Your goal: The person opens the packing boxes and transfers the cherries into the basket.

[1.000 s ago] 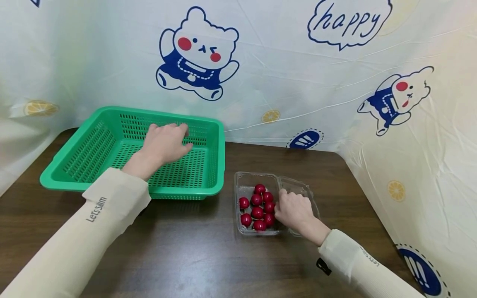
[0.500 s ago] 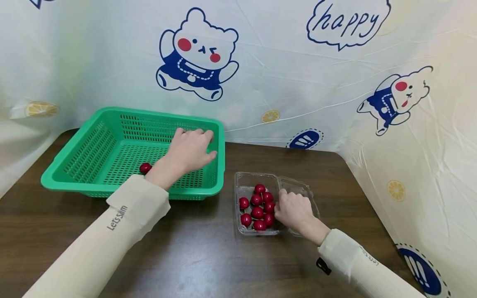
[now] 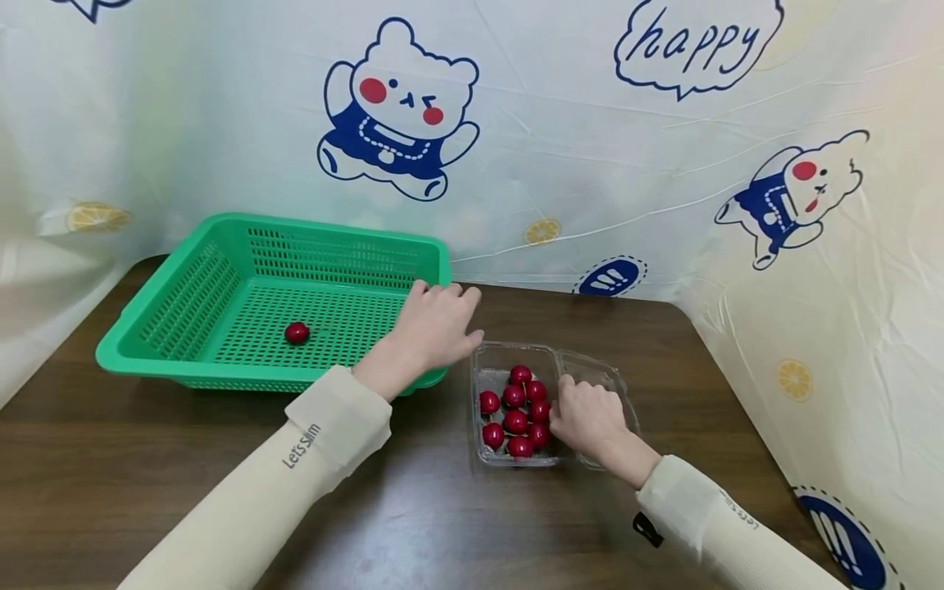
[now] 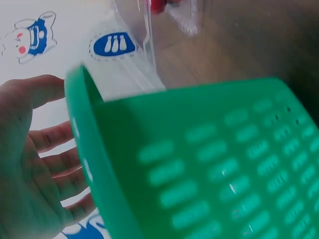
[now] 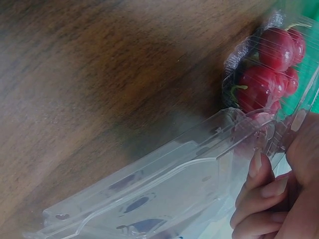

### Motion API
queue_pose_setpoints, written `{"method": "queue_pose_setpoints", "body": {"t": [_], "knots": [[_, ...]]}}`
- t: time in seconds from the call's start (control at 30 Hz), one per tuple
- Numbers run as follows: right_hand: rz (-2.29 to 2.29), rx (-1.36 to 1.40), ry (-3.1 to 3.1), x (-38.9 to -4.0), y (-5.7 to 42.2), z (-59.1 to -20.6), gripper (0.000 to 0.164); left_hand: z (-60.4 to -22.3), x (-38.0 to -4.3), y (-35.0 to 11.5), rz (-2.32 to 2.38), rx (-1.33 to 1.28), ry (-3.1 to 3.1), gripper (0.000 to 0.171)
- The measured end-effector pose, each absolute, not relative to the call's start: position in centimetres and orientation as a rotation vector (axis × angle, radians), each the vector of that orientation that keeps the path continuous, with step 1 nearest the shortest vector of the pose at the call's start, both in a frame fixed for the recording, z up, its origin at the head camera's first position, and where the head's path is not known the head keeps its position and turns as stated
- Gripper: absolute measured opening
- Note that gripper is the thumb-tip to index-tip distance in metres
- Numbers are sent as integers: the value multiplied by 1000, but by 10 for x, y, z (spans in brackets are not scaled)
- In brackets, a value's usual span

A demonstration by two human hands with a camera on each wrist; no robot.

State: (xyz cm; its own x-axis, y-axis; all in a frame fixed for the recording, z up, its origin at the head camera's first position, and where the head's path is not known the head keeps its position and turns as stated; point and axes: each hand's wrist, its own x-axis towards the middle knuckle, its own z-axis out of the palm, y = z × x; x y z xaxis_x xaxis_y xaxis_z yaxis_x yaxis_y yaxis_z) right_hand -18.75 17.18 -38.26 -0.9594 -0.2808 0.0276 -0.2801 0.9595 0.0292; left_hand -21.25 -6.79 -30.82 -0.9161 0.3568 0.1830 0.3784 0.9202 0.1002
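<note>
My left hand (image 3: 431, 324) is over the right rim of a green plastic basket (image 3: 184, 369), palm down, fingers loosely bent around nothing. In the left wrist view the left hand (image 4: 40, 169) is beside the basket's rim (image 4: 87, 144); whether they touch is unclear. One dark red cherry (image 3: 297, 333) lies on the basket floor. Further right stands a hinged clear plastic box (image 3: 488, 378) with several cherries (image 3: 516, 421) inside. My right hand (image 3: 590, 418) grips the box at its hinge side. Thumb and fingertips (image 5: 261, 169) pinch the plastic edge there.
The box's lid (image 3: 599, 373) is folded out to the right, partly under the right hand. A dark wooden table (image 3: 413, 524) carries everything. Printed cloth (image 3: 546, 164) hangs behind and at both sides. A small black strap end (image 3: 647, 529) hangs below the right sleeve.
My left hand has moved right, from above the middle of the basket to its right rim near the box. The cherry in the basket has come into view. My right hand stays at the box.
</note>
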Motion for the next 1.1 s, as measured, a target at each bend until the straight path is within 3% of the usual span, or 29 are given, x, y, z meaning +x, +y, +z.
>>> {"method": "queue_pose_setpoints", "body": {"t": [0.7,1.1], "knots": [[-44,429,-3101,-188,173,-382,21,-345,-203,-10,-256,-826,-2798,34],[-56,435,-3097,-189,173,-383,20,-365,-207,1,-219,-846,-2917,40]]}}
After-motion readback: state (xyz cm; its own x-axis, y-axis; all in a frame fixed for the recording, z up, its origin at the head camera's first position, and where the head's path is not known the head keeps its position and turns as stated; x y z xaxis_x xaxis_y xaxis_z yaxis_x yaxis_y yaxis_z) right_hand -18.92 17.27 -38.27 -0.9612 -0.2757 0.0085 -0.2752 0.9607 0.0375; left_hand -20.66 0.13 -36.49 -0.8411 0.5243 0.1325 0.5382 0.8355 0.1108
